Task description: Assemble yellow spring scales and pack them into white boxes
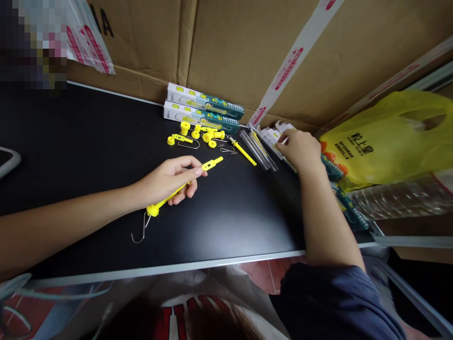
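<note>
At the left edge of the black worktop (240, 226) lies a pale-edged device (10, 160), partly in view. To its right, my left hand (180, 180) is closed on a yellow rod (166, 200), held aslant above the worktop. A metal hook (144, 229) hangs at the rod's near left end; the slotted tip (211, 164) projects from my fingers toward far right. Beyond, two printed boxes (200, 116) lie side by side against the cardboard. Just nearer are loose yellow caps (184, 127) and springs (221, 145). Next to the right: a second yellow rod (245, 154), then clear tubes (254, 150). My right hand (300, 147) is at the white cartons (272, 135), fingers bent; I cannot tell whether they grip. A yellow bag (396, 137) sits farthest right.
</note>
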`<state>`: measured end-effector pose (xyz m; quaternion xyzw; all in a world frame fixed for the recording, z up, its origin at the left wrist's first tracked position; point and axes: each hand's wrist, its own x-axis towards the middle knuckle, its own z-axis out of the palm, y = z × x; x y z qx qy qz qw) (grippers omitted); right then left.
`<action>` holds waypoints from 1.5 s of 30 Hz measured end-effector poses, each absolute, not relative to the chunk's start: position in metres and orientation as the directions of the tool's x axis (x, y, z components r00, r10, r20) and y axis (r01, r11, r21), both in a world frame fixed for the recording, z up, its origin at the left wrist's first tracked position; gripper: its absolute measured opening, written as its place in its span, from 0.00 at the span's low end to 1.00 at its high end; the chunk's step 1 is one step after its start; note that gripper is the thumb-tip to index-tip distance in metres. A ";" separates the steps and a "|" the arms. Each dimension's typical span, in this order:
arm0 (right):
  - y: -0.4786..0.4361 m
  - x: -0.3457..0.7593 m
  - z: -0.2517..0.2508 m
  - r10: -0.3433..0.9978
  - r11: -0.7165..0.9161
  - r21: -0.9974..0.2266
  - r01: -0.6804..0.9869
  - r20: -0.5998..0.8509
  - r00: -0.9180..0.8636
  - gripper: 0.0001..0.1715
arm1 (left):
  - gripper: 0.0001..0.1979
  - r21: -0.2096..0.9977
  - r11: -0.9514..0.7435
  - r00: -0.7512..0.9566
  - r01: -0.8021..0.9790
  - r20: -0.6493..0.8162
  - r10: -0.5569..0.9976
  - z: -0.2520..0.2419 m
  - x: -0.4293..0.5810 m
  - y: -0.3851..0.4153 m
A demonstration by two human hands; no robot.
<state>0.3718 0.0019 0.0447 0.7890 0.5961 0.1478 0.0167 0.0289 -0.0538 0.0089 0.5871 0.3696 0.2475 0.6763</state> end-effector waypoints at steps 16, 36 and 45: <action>0.015 0.359 0.017 0.940 -0.283 0.216 0.934 0.255 0.226 0.17 | 0.04 0.985 0.149 0.622 0.089 -0.172 0.764 0.007 0.027 -0.052; -0.016 0.314 0.047 0.919 0.348 -0.744 0.571 0.390 -0.051 0.19 | 0.05 0.987 0.138 0.636 0.079 -0.157 0.756 0.005 0.028 -0.054; -0.035 0.278 0.047 0.985 0.108 -0.982 0.155 0.085 -0.150 0.22 | 0.05 0.986 0.138 0.637 0.093 -0.166 0.753 0.005 0.027 -0.052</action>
